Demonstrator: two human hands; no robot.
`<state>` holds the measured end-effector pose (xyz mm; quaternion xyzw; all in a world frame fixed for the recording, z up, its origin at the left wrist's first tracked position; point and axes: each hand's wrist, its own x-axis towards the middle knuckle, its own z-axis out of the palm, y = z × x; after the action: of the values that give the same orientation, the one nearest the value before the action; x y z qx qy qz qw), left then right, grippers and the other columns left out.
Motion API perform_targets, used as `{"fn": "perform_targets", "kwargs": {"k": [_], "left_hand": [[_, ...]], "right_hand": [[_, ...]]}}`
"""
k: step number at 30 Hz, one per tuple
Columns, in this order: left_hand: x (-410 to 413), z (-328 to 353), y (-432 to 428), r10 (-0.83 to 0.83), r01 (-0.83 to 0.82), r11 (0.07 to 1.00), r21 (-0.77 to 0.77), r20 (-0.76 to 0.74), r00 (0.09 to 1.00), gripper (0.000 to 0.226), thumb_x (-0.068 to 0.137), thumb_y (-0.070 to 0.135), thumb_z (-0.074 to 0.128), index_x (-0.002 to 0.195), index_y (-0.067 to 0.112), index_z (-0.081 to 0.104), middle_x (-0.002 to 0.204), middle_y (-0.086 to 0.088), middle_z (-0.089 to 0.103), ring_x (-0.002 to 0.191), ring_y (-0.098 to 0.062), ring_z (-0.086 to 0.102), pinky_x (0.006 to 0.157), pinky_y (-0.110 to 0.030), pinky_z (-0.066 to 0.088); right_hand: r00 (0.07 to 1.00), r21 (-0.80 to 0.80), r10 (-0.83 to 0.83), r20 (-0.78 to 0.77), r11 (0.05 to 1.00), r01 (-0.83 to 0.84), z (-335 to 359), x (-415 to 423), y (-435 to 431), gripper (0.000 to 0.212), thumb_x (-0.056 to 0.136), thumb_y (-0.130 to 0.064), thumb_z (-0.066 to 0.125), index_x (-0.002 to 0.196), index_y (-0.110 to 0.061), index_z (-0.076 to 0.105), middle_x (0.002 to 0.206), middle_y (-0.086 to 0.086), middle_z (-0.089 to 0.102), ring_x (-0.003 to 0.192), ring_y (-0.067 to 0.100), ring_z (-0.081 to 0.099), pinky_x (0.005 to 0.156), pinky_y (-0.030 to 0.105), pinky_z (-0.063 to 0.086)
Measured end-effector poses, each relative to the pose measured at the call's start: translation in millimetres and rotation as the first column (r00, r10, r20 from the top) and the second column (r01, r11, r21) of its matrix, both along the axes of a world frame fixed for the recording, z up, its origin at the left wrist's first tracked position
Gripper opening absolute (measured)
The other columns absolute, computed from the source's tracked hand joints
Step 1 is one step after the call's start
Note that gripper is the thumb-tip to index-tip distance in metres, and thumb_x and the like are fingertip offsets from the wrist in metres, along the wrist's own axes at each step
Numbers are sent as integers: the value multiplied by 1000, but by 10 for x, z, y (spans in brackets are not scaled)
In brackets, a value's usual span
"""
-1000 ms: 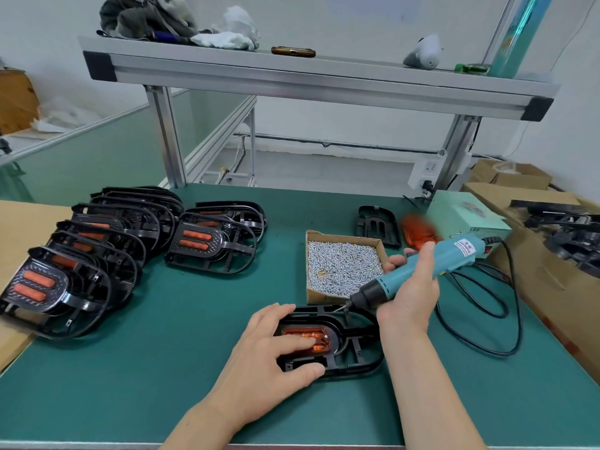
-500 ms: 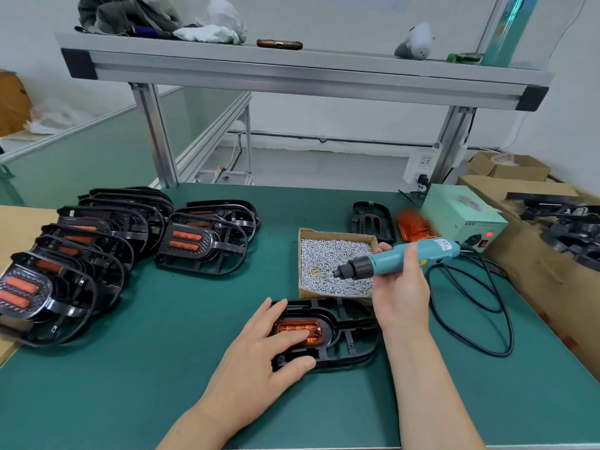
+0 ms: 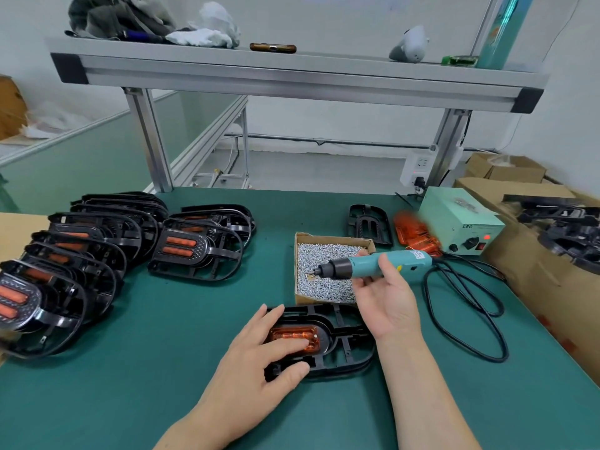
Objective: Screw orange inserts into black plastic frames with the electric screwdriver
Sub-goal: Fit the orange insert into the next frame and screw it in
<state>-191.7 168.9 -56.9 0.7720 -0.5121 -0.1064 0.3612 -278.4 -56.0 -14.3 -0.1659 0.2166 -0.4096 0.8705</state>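
Orange insert (image 3: 293, 337), seated in the black frame (image 3: 344, 358) just in front of the screw box (image 3: 334, 240), lies under the left hand's (image 3: 256, 368) flat fingers, while the right hand (image 3: 386, 297), wrapped round the electric screwdriver (image 3: 373, 266) over that box, should seat one screw squarely before driving.

Right hand (image 3: 386, 300) is lifting screwdriver (image 3: 360, 267) off frame (image 3: 347, 319), swinging it level, tip now reaching over screw box (image 3: 331, 238).

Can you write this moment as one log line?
left hand: presses orange insert into black frame | right hand: holds screwdriver, tip over screw box | step: likely fetching screw
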Motion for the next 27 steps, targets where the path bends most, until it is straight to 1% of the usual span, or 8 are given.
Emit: {"fn": "perform_targets", "kwargs": {"k": [3, 7, 10, 12, 15, 21, 25, 27], "left_hand": [[22, 46, -25, 30, -32, 998, -51, -30, 999, 33, 86, 64, 54, 118, 58, 63, 153, 31, 27, 147, 9, 8, 118, -23, 16], [209, 151, -166, 153, -152, 979, -134, -3, 988, 17, 95, 26, 65, 107, 32, 76, 138, 16, 52, 133, 0, 42, 112, -21, 29], [403, 279, -306, 198, -190, 975, -118, 58, 978, 21, 94, 14, 64, 108, 24, 76, 132, 11, 59, 127, -7, 48, 106, -15, 26], [510, 365, -415, 178, -168, 982, -90, 124, 976, 26, 94, 13, 63, 116, 22, 73, 133, 9, 60, 129, -9, 46, 107, -13, 22], [610, 478, -610, 81, -70, 996, -54, 234, 969, 33, 95, 10, 61, 126, 19, 68, 135, 5, 60, 132, -16, 45, 112, -18, 21], [690, 551, -1008, -110, 90, 993, 74, 354, 929, 32, 100, 20, 56, 130, 23, 65, 133, 7, 63, 138, -18, 39, 116, -25, 22], [684, 567, -1175, -194, 111, 964, 243, 351, 916, 29, 98, 23, 59, 127, 27, 66, 118, 2, 67, 122, -20, 50, 105, -35, 36], [690, 577, -1207, -232, 143, 950, 277, 323, 918, 29, 97, 20, 61, 124, 29, 68, 105, 4, 67, 109, -20, 54, 95, -34, 41]], "right_hand": [[999, -8, 21, -45, 1000, -22, -22, 17, 0, 21, 104, -6, 50, 125, -4, 52, 107, 16, 64, 99, 23, 64, 98, 38, 50], [995, -14, 27, -92, 1000, -28, -32, 37, -6, 31, 106, -13, 48, 136, -6, 47, 105, 15, 64, 90, 20, 66, 96, 37, 50], [996, -2, 27, -89, 1000, -27, -38, 44, -26, 30, 107, -17, 47, 135, -7, 47, 104, 15, 64, 89, 19, 65, 84, 33, 52], [993, -14, 31, -112, 999, -33, -47, 55, -37, 30, 107, -19, 46, 135, -7, 47, 102, 14, 65, 89, 19, 64, 80, 32, 51], [992, -17, 32, -125, 999, -34, -56, 67, -45, 28, 107, -20, 46, 131, -7, 49, 102, 14, 65, 90, 20, 64, 81, 32, 51], [991, -12, 26, -128, 1000, -28, -50, 74, -56, 17, 107, -18, 47, 117, -7, 54, 101, 16, 66, 91, 21, 65, 87, 33, 51], [991, -15, 34, -130, 999, -36, -45, 70, -53, 18, 107, -19, 47, 118, -6, 54, 102, 17, 66, 94, 22, 64, 85, 34, 52], [991, -14, 34, -131, 999, -37, -39, 71, -50, 20, 107, -20, 47, 120, -6, 53, 103, 16, 65, 95, 22, 63, 86, 34, 52]]}}
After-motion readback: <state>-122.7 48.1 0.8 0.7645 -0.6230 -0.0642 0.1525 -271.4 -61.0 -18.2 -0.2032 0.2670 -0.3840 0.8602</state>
